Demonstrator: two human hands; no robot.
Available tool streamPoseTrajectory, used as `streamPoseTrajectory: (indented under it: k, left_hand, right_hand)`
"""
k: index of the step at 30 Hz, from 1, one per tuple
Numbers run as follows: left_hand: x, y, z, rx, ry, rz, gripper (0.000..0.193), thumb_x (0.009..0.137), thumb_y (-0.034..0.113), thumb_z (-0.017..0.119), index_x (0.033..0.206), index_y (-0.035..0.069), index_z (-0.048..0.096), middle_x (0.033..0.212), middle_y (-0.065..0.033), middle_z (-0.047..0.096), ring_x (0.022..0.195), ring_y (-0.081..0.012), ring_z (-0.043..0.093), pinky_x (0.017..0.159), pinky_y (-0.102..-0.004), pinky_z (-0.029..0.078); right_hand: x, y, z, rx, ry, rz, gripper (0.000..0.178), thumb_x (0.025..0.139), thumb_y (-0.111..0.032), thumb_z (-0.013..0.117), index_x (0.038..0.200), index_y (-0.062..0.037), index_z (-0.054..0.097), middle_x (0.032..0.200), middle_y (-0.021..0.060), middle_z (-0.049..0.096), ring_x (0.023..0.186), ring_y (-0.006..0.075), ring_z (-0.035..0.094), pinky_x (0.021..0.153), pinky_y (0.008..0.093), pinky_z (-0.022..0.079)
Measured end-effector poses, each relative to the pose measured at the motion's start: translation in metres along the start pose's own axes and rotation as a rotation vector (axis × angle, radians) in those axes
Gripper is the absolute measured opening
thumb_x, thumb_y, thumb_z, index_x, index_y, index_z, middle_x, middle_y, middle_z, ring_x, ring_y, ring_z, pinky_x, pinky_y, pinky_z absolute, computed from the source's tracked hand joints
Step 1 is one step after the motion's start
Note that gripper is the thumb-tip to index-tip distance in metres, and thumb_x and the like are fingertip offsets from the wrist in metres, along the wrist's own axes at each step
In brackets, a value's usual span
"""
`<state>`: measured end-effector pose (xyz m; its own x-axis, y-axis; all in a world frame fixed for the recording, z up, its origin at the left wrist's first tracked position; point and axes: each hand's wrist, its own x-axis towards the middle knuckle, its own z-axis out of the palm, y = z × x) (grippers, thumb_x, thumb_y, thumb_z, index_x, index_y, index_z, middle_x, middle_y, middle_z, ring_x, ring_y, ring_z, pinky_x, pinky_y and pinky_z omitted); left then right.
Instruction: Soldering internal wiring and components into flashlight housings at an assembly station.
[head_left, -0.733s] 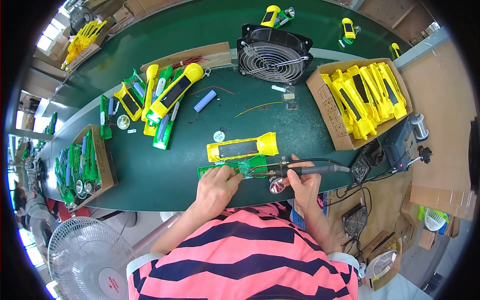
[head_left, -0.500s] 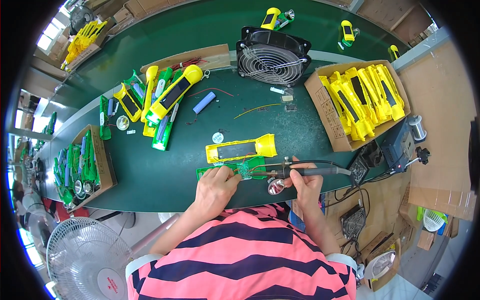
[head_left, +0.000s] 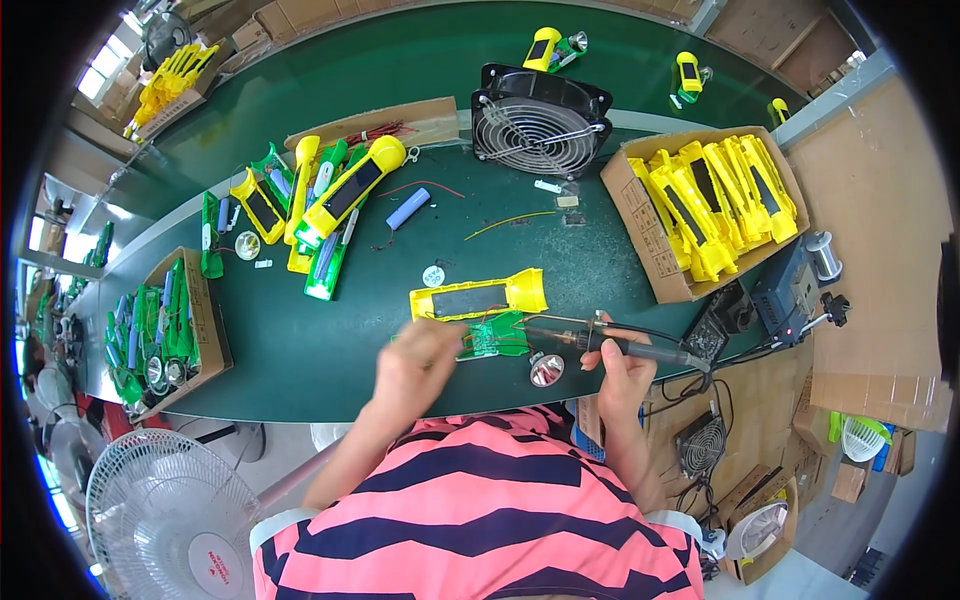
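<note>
So the right hand [head_left: 622, 378] has its fingers wrapped round a dark, pen-shaped soldering iron [head_left: 645, 349], clamped on the handle; the iron's metal end points left, toward the board, and its long axis runs mostly left-right, handle end tipped a bit toward the person. The left hand [head_left: 410, 372] is a blur at the left end of a green plastic casing half [head_left: 513, 338], and I can't tell if its fingers are together or pinching anything. That casing lies near the front edge of the dark green tabletop [head_left: 320, 360], long axis left-right, a small green circuit board [head_left: 484, 340] on it. Just beyond, roughly parallel, sits a yellow plastic shell [head_left: 527, 291], flared end pointing right. A round silver reflector [head_left: 546, 370] lies just beside the casing's right end.
</note>
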<state>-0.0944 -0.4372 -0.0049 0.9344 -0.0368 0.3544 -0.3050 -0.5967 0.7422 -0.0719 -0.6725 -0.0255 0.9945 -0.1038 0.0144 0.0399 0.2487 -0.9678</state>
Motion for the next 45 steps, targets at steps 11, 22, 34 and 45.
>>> streamPoseTrajectory:
  k: [11,22,34,45]
  left_hand:
    - [0.020,-0.056,-0.002,0.397,0.059,-0.112,0.020,0.069,0.002,0.055,0.088,0.003,0.059,0.084,-0.0147,0.049,0.067,-0.0303,0.054,0.060,-0.0363,0.047]
    - [-0.026,-0.042,0.004,0.191,-0.051,0.105,0.041,0.061,0.006,0.071,0.087,0.008,0.039,0.103,-0.0163,0.046,0.099,-0.0312,0.046,0.095,-0.0543,0.030]
    - [0.270,-0.139,-0.081,0.384,0.314,-0.201,0.043,0.064,0.019,0.071,0.091,0.008,0.039,0.088,-0.0117,0.052,0.090,-0.0300,0.051,0.081,-0.0451,0.037]
    - [0.299,-0.217,-0.130,0.782,-0.346,-0.568,0.055,0.066,0.054,0.062,0.094,0.006,0.064,0.100,-0.0126,0.060,0.093,-0.0276,0.059,0.075,-0.0381,0.049]
  right_hand:
    - [0.020,-0.017,-0.038,-0.092,0.094,-0.344,0.022,0.084,-0.012,0.053,0.102,-0.0009,0.049,0.078,0.0156,0.058,0.051,0.0174,0.054,0.046,0.0268,0.045]
    - [0.099,-0.050,-0.095,-0.858,0.276,-0.626,0.034,0.083,0.001,0.051,0.115,0.0029,0.040,0.102,0.0132,0.054,0.092,0.0184,0.056,0.081,0.0291,0.044]
    - [0.112,-0.044,-0.087,-1.238,0.321,-0.551,0.053,0.075,0.007,0.055,0.122,-0.0031,0.034,0.113,0.0141,0.053,0.090,0.0220,0.053,0.077,0.0289,0.043]
    - [0.117,-0.045,-0.078,-1.340,0.301,-0.390,0.052,0.075,0.005,0.056,0.122,-0.0031,0.034,0.116,0.0137,0.051,0.091,0.0242,0.052,0.075,0.0280,0.043]
